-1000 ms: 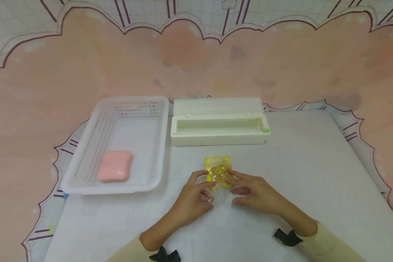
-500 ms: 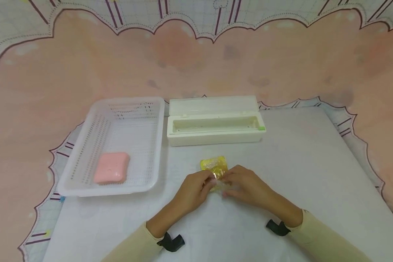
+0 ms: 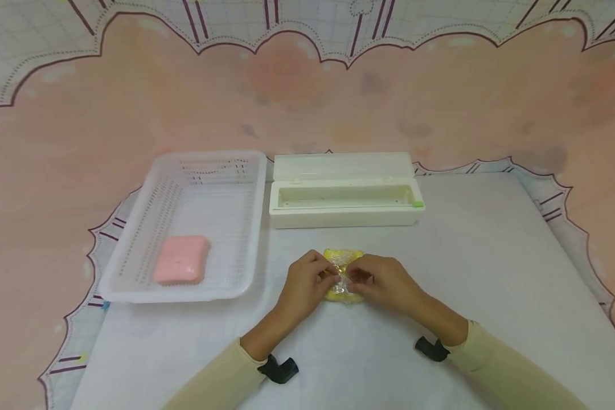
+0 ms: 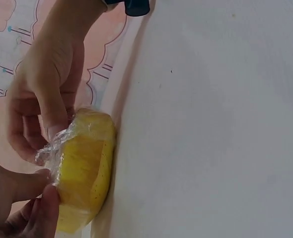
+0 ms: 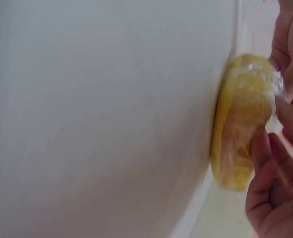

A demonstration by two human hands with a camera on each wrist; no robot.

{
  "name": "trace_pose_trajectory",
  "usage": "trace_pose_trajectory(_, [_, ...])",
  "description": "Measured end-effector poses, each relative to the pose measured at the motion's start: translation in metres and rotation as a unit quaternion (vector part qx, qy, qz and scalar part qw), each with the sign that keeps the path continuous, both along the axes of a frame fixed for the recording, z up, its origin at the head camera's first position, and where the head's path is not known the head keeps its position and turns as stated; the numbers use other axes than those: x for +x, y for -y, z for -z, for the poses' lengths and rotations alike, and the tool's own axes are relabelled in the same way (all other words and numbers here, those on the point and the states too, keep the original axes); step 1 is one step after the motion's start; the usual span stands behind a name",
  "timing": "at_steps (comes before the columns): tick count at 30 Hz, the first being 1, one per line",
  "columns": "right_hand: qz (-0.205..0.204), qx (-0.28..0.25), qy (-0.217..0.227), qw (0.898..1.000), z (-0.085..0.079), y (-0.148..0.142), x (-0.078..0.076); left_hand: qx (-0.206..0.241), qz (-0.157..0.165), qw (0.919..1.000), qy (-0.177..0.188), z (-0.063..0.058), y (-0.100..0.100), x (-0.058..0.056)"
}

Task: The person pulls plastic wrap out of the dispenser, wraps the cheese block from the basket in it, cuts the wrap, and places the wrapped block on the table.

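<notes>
Film of clear, crinkled plastic (image 3: 344, 279) covers a yellow, rounded block (image 4: 101, 173); left hand (image 3: 302, 285) and right hand (image 3: 392, 282) pinch the film, fingers (image 4: 49, 206) narrow

Looks most like a home, judging by peach cloud-patterned fabric (image 3: 184, 102) beyond a white-covered worktop (image 3: 502, 256) bearing a plastic basket (image 3: 222, 219) and lidded box (image 3: 345, 218).

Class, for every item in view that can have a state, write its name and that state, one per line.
Pale box: lid open
Pink block: lying in the basket
White basket: upright, uncovered
Yellow block: covered in clear film, crinkled
Left hand: pinching film
Right hand: pinching film
</notes>
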State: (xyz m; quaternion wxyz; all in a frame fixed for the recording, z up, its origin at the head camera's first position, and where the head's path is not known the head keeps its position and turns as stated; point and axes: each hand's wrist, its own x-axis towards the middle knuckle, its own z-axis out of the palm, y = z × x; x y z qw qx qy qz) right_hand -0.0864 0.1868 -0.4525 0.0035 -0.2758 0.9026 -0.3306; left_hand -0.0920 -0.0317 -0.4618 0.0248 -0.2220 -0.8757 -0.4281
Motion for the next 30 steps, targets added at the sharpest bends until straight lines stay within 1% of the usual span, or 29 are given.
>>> trace_pose_trajectory(2, [-0.022, 0.015, -0.04, 0.999, -0.002, -0.004, 0.002, -0.009, -0.001, 0.9998, -0.015, 0.0, 0.0, 0.0])
trace_pose_trajectory(4, [-0.048, 0.038, -0.098, 0.993, -0.004, -0.008, 0.003, -0.019, -0.003, 0.9994, -0.029, 0.0, 0.0, -0.001])
trace_pose_trajectory(7, [-0.079, 0.092, -0.181, 0.976, -0.006, -0.015, 0.004, -0.032, -0.004, 0.9988, -0.037, 0.0, -0.001, -0.004])
trace_pose_trajectory(8, [-0.089, 0.109, -0.197, 0.97, -0.006, -0.017, 0.005, -0.035, -0.005, 0.9987, -0.036, 0.0, -0.001, -0.005])
trace_pose_trajectory(9, [-0.098, 0.128, -0.206, 0.965, -0.006, -0.019, 0.004, -0.038, -0.007, 0.9986, -0.035, 0.0, -0.001, -0.005])
trace_pose_trajectory(10, [-0.108, 0.144, -0.206, 0.962, -0.006, -0.02, 0.004, -0.041, -0.01, 0.9985, -0.033, 0.0, -0.001, -0.006])
trace_pose_trajectory(13, [-0.136, 0.187, -0.18, 0.956, -0.005, -0.022, 0.004, -0.047, -0.016, 0.9982, -0.033, -0.001, 0.0, -0.004])
trace_pose_trajectory(14, [-0.142, 0.198, -0.169, 0.955, -0.005, -0.022, 0.004, -0.055, -0.013, 0.9977, -0.038, -0.003, 0.001, -0.002])
trace_pose_trajectory(15, [-0.147, 0.208, -0.161, 0.954, -0.005, -0.022, 0.004, -0.074, -0.005, 0.9961, -0.048, -0.004, 0.003, 0.0])
trace_pose_trajectory(16, [-0.151, 0.215, -0.154, 0.953, -0.005, -0.022, 0.004, -0.102, 0.007, 0.9926, -0.064, -0.006, 0.004, 0.003])
trace_pose_trajectory(17, [-0.153, 0.224, -0.15, 0.951, -0.005, -0.023, 0.003, -0.14, 0.024, 0.9862, -0.085, -0.007, 0.006, 0.006])
trace_pose_trajectory(18, [-0.154, 0.23, -0.147, 0.95, -0.005, -0.023, 0.003, -0.184, 0.042, 0.9764, -0.105, -0.009, 0.008, 0.01])
trace_pose_trajectory(19, [-0.155, 0.236, -0.145, 0.948, -0.005, -0.023, 0.003, -0.23, 0.064, 0.9634, -0.122, -0.01, 0.011, 0.013])
trace_pose_trajectory(21, [-0.158, 0.243, -0.14, 0.947, -0.005, -0.024, 0.003, -0.312, 0.109, 0.9321, -0.149, -0.011, 0.015, 0.019])
trace_pose_trajectory(22, [-0.159, 0.246, -0.137, 0.946, -0.006, -0.024, 0.002, -0.34, 0.128, 0.9189, -0.153, -0.011, 0.017, 0.02])
trace_pose_trajectory(23, [-0.162, 0.249, -0.134, 0.946, -0.007, -0.024, 0.002, -0.36, 0.144, 0.9095, -0.15, -0.011, 0.019, 0.02])
trace_pose_trajectory(24, [-0.164, 0.252, -0.131, 0.945, -0.007, -0.025, 0.002, -0.371, 0.157, 0.9041, -0.142, -0.011, 0.021, 0.019])
trace_pose_trajectory(25, [-0.166, 0.254, -0.127, 0.944, -0.008, -0.025, 0.002, -0.376, 0.167, 0.9015, -0.136, -0.01, 0.022, 0.017])
trace_pose_trajectory(26, [-0.167, 0.256, -0.123, 0.944, -0.008, -0.025, 0.001, -0.376, 0.173, 0.901, -0.13, -0.009, 0.024, 0.015])
trace_pose_trajectory(28, [-0.171, 0.258, -0.114, 0.944, -0.009, -0.026, 0.001, -0.367, 0.183, 0.9032, -0.127, -0.006, 0.026, 0.008])
trace_pose_trajectory(30, [-0.174, 0.257, -0.109, 0.944, -0.009, -0.026, 0.0, -0.345, 0.192, 0.9095, -0.129, -0.003, 0.028, 0.001])
